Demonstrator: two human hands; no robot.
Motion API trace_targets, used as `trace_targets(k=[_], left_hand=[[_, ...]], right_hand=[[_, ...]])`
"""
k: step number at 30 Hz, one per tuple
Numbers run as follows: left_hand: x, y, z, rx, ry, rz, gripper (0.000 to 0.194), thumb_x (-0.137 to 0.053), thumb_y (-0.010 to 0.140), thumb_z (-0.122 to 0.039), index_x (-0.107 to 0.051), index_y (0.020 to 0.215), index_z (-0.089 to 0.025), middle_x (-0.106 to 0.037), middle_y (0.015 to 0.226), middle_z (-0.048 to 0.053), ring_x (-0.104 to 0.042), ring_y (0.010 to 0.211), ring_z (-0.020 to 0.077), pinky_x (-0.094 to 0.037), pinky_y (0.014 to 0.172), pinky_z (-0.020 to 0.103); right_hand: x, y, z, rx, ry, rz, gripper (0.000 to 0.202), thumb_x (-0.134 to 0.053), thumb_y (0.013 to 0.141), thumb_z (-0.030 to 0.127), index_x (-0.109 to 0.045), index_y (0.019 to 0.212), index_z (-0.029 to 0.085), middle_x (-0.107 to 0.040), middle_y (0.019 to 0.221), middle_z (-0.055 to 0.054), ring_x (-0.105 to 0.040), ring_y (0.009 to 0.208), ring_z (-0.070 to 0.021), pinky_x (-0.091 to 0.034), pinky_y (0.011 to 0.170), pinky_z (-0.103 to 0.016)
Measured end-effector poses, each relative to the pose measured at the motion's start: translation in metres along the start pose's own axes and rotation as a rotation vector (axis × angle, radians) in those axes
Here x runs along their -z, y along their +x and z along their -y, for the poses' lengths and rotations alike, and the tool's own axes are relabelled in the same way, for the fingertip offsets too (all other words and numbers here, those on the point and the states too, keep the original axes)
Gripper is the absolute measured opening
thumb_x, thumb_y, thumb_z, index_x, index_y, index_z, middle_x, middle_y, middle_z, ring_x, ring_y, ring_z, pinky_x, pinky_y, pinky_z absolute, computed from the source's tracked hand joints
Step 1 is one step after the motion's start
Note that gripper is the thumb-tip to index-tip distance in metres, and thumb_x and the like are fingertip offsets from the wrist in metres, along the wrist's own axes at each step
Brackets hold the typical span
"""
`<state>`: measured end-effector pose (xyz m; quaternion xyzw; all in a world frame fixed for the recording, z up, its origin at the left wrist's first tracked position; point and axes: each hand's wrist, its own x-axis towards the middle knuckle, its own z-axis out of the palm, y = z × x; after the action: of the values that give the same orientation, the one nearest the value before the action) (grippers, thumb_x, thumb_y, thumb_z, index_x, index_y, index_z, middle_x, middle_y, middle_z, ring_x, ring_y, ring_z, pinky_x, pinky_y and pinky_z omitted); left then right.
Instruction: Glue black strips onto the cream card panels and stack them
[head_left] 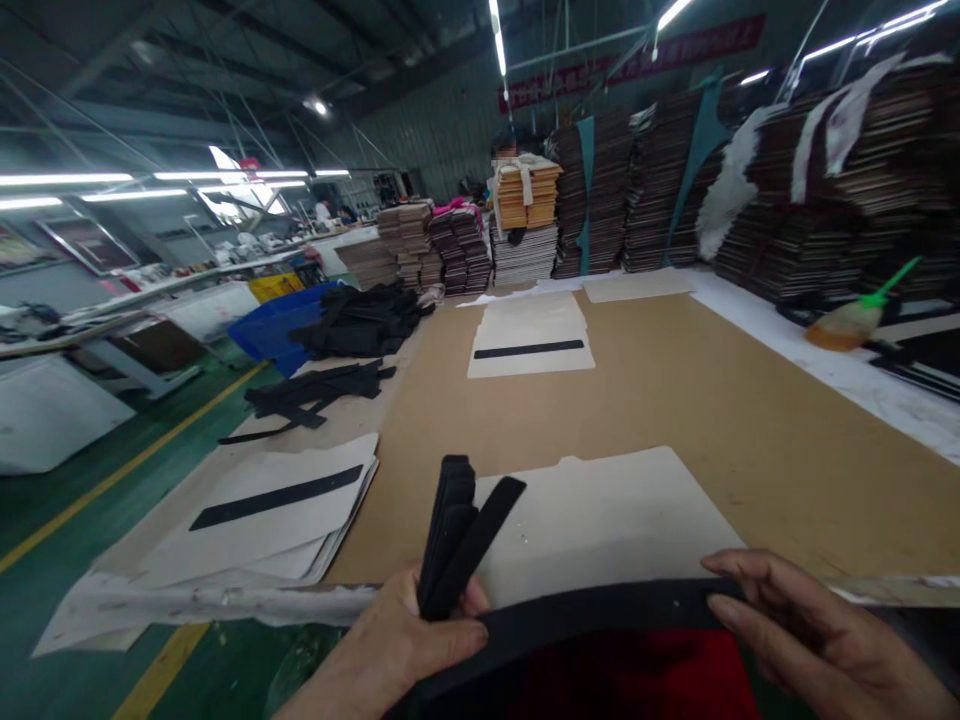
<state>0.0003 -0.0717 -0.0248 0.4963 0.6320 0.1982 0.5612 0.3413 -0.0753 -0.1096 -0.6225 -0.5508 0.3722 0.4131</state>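
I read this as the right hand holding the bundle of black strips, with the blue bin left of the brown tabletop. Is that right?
Not quite: the head view shows the bundle of black strips in the left hand. The right hand holds one end of a long black band. The blue bin is indeed left of the brown tabletop.

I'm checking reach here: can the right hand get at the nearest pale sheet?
Likely yes: the pale sheet lies just beyond the right hand, its right side unblocked, though that hand pinches a black strip.
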Motion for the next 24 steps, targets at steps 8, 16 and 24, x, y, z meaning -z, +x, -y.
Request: trace_targets(k=[8,16,24], left_hand=[[0.0,0.017,-0.013,0.057,-0.009,0.083,0.037,-0.076,0.059,-0.033,-0.063,0.09,-0.018,-0.06,0.073,-0.004,-0.055,0.068,0.014,-0.039,0.06,0.024],[-0.002,0.023,-0.007,0.063,-0.053,-0.013,0.043,-0.073,0.062,-0.046,-0.057,0.094,-0.021,-0.064,0.073,-0.003,-0.06,0.06,0.0141,-0.033,0.045,0.02],[0.009,0.049,-0.006,0.037,0.13,-0.212,0.046,-0.076,0.057,-0.048,-0.065,0.091,-0.019,-0.067,0.076,0.001,-0.062,0.072,0.0211,-0.048,0.064,0.03]], right_hand=[[0.004,0.025,-0.008,-0.061,0.005,0.091,0.039,-0.066,0.078,0.056,-0.066,0.106,0.03,-0.07,0.097,0.0,-0.066,0.087,-0.0177,-0.054,0.076,-0.018],[0.01,0.03,0.011,-0.046,-0.07,0.098,0.034,-0.061,0.079,0.058,-0.067,0.093,0.027,-0.069,0.084,0.0,-0.065,0.08,-0.0175,-0.053,0.069,-0.019],[0.009,0.053,0.021,-0.018,-0.199,0.085,0.033,-0.058,0.081,0.055,-0.065,0.093,0.025,-0.058,0.07,0.002,-0.055,0.065,-0.0154,-0.045,0.057,-0.023]])
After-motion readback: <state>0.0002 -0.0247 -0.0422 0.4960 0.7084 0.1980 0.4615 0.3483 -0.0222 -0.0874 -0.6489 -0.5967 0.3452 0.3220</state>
